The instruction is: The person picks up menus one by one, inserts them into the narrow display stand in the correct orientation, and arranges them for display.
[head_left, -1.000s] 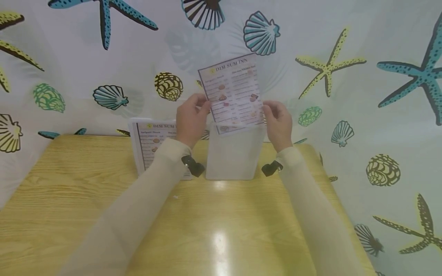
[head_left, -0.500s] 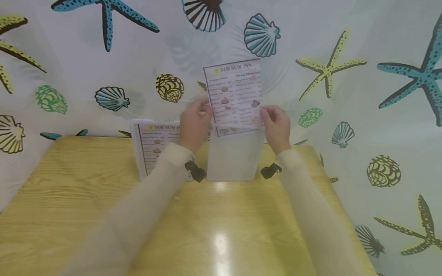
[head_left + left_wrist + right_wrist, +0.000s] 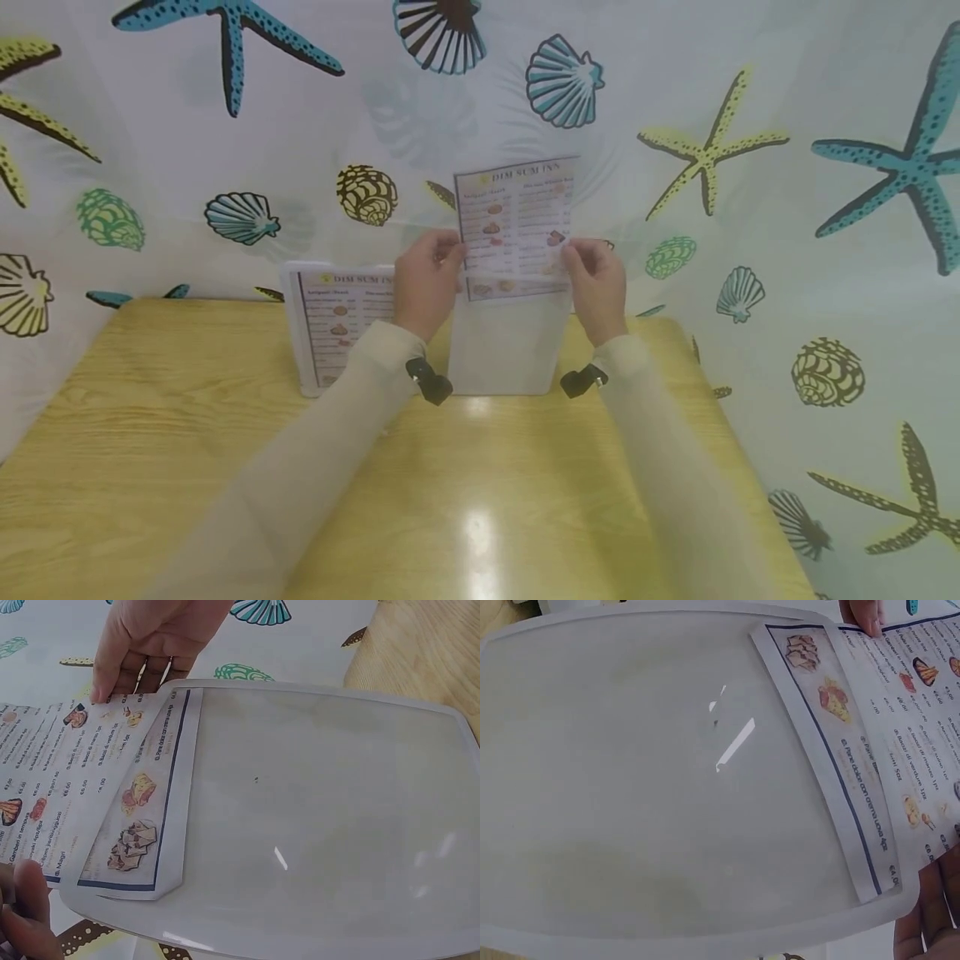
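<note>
A printed menu sheet [image 3: 513, 221] headed "DIM SUM INN" stands above a clear plastic menu holder [image 3: 504, 350] at the back of the table. Its bottom strip sits inside the holder's open top, slightly tilted. My left hand [image 3: 429, 283] pinches the sheet's left edge between thumb and fingers. On the opposite edge, my right hand [image 3: 597, 287] pinches it too. In the left wrist view, the sheet's lower end [image 3: 139, 840] shows through the transparent holder [image 3: 315, 817]. The right wrist view has the same strip [image 3: 832, 712] behind the plastic, with the holder's lower part unfilled.
Left of my left hand stands a second holder [image 3: 330, 325] with a similar menu in it, partly hidden by my left arm. The wooden table [image 3: 187, 433] ends at a hanging sheet printed with shells and starfish [image 3: 300, 150]. Both wrists carry small black cameras.
The menu sheet has come down with both hands and straightened, and more of its bottom end now lies inside the holder. Both hands still pinch its edges.
</note>
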The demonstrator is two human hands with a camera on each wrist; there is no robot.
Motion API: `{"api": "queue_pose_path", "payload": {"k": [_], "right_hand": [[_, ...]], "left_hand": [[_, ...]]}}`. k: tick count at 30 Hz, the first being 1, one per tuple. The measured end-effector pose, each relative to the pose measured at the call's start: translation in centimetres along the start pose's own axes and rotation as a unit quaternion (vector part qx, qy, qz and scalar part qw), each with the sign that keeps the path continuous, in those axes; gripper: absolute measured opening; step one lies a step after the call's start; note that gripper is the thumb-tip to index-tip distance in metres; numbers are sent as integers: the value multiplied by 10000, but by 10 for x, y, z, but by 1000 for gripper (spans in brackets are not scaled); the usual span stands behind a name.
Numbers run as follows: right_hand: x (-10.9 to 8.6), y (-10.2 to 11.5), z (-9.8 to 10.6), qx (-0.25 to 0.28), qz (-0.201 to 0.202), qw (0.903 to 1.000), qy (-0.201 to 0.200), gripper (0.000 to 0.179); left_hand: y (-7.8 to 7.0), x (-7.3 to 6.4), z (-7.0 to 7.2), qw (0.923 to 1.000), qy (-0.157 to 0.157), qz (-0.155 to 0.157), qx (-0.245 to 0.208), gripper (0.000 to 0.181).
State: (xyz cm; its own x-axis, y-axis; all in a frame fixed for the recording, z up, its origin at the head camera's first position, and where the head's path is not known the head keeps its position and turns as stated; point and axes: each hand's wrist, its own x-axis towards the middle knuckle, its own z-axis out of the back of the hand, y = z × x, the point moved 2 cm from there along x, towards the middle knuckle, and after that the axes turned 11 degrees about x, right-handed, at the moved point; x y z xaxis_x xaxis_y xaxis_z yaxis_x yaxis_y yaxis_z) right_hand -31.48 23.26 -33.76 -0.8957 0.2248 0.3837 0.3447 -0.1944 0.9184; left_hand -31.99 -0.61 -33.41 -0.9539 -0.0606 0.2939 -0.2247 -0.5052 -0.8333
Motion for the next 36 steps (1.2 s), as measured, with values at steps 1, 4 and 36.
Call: {"api": "queue_pose_path", "payload": {"k": [1,4,36], "right_hand": [[-1,-1,-1,64,-17,10000,-31,31],[-4,-4,-3,274,36,9996,-107,28],[-10,-14,1,633,-172,9978,-115,20]], "left_hand": [[1,0,0,10000,17,0,7,29],[2,0,-1,10000,-10,-51,-10,29],[3,0,-7,9995,-196,-232,-115,24]]}}
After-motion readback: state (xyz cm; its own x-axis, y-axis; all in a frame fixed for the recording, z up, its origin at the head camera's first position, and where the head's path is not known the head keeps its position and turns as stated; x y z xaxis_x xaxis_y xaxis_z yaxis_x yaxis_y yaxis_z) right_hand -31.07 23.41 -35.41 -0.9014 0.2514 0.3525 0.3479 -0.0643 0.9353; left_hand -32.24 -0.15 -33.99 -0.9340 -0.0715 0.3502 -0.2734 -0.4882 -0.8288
